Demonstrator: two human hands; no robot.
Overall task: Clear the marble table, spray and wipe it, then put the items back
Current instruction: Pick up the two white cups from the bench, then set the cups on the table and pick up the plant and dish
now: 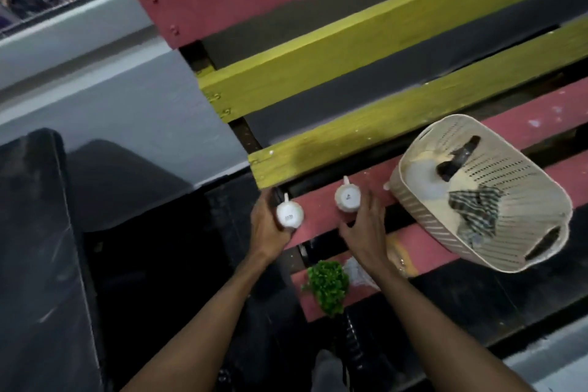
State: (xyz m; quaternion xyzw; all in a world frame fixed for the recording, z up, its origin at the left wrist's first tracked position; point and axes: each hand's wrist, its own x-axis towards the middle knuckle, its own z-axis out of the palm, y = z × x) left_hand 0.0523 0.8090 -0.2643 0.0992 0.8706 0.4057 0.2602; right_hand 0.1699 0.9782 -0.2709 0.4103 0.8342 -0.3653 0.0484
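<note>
Two white cups stand upside down on a red slat of a wooden bench [321, 210]. My left hand [267, 226] grips the left cup [289, 215] from its left side. My right hand [362, 223] curls around the right cup [347, 197], fingers on its right side. A small green plant [327, 285] sits on a nearer red slat between my forearms, with a clear plastic thing [358, 272] beside it. A beige perforated basket [483, 194] to the right holds a spray bottle [458, 159] and a checked cloth [477, 213].
The bench has red and yellow slats with dark gaps between them [318, 51]. A dark flat surface [35, 248] lies at the left. A grey ledge [95, 79] runs behind it. My foot [327, 369] shows at the bottom.
</note>
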